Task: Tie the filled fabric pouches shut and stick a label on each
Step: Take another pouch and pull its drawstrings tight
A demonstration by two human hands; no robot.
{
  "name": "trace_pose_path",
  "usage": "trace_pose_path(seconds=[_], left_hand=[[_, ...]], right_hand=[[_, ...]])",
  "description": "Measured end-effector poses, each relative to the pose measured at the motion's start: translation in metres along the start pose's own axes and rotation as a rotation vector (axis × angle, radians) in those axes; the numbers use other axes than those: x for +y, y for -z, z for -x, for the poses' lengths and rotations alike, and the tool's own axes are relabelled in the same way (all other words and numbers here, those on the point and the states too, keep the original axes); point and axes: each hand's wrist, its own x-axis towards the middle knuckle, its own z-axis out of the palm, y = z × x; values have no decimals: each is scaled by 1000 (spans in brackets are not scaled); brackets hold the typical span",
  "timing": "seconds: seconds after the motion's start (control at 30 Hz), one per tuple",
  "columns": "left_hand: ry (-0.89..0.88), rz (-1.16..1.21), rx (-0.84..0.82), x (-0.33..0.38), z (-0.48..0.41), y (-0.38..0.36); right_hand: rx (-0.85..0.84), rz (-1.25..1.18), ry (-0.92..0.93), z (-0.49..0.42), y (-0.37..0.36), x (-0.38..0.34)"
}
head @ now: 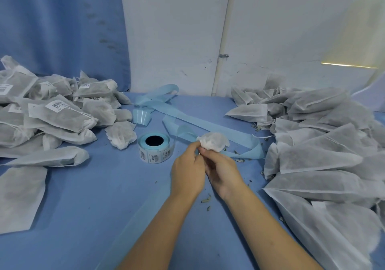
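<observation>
We hold one fabric pouch (214, 141) just above the blue table (93, 196), a little right of the middle, with its gathered white mouth fanned out beyond our fingers. Both hands meet at its neck: the left hand (188, 172) has its fingers curled in and pinching there, and the right hand (221, 170) grips the bunched fabric from the other side, so both are clamped on the pouch. Whether a string runs between our fingertips we cannot tell. Just left of the hands stands a roll of labels (155, 148), hollow core upward, with printed barcodes on its outer turn. Its pale blue backing strip (208, 126) trails in loose loops across the table behind the pouch. To our left lies a heap of closed pouches (60, 113), their necks drawn in, several bearing a white barcode label (57, 105). The grey-green filling shows dimly through the thin cloth. One closed pouch (121, 134) sits apart, beside the roll. To our right a larger heap of filled pouches (323, 144) lies with flat ends and the same dark filling inside. Bits of dried leaf (206, 201) are scattered on the table near our wrists.
</observation>
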Motion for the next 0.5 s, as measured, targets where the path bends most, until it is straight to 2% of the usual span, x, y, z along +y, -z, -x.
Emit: trace_pose_path(seconds=[0.27,0.5], left_hand=[[27,125,-19,-3,-4,0],[9,35,21,-6,-3,0]], right_hand=[[33,-52,15,-3,2,2],[1,-10,88,-1,0,3]])
